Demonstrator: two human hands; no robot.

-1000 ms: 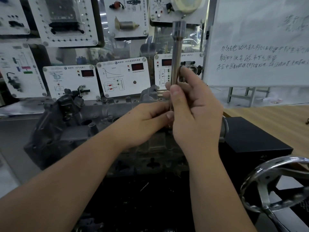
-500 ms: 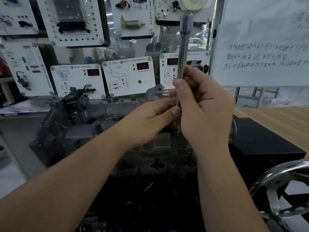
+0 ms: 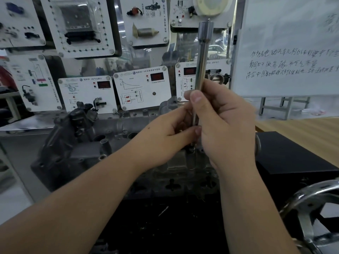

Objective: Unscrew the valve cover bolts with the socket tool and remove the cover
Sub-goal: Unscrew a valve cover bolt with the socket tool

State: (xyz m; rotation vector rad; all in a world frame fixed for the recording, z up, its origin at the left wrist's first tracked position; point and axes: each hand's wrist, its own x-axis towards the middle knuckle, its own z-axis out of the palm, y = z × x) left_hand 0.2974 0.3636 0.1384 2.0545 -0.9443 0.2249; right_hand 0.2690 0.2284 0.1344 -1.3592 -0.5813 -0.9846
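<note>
A long steel socket tool (image 3: 201,66) stands nearly upright over the grey valve cover (image 3: 117,129) of an engine block. My right hand (image 3: 225,125) grips the tool's shaft, thumb on its front. My left hand (image 3: 168,136) pinches the shaft lower down, between thumb and fingers. The tool's lower tip meets the cover near a small bolt (image 3: 192,146), partly hidden by both hands.
A black box (image 3: 293,154) sits right of the engine, on a wooden table (image 3: 302,127). A chrome handwheel (image 3: 315,204) fills the lower right corner. Behind the engine hang display panels (image 3: 141,87) and a whiteboard (image 3: 286,52) with handwriting.
Both hands and the tool keep the same grip. My view has shifted slightly, so everything sits a little further right in the frame.
</note>
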